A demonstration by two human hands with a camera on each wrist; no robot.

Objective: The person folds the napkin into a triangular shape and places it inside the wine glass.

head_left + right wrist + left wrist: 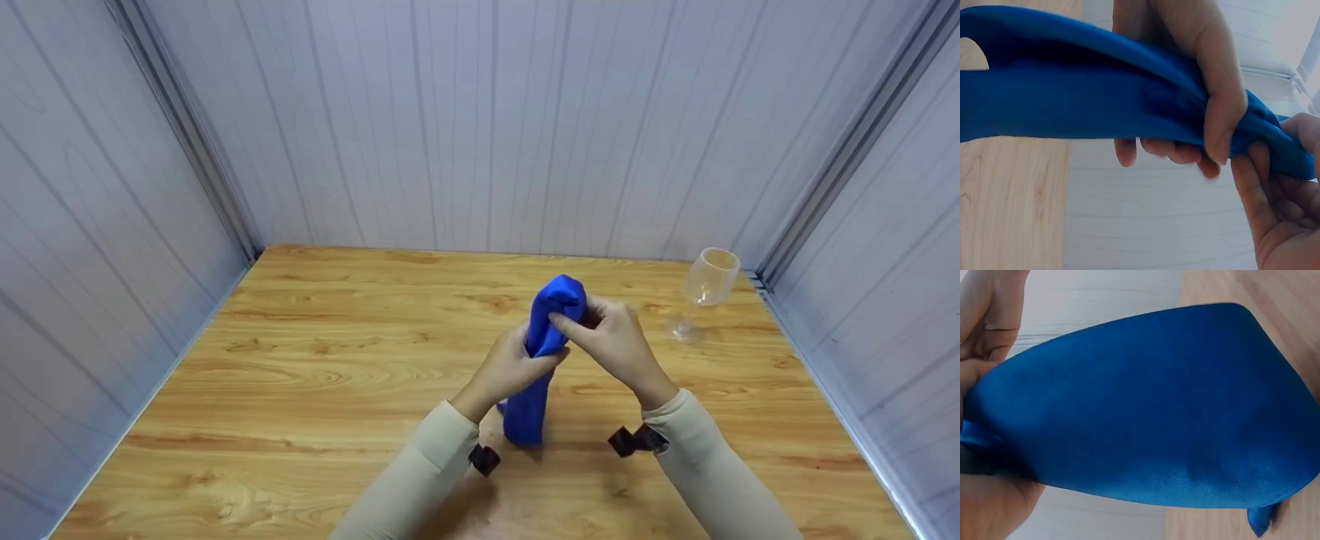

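Note:
A shiny blue necktie (526, 412) is held up over the wooden table, its upper part bunched in a loop and its wide end hanging down. My left hand (517, 367) grips the band from the left, thumb laid across the front. At the folded top, my right hand (616, 341) pinches the cloth between thumb and fingers. The broad end of the necktie (1151, 410) fills the left wrist view, with a narrow tail below it. In the right wrist view, both hands hold the gathered cloth close together, and a long open fold runs to the left.
A clear stemmed glass (711, 279) stands at the table's back right, beyond my right hand. The wood-grained table (337, 360) is bounded by pale panel walls (450, 127) at the back and both sides.

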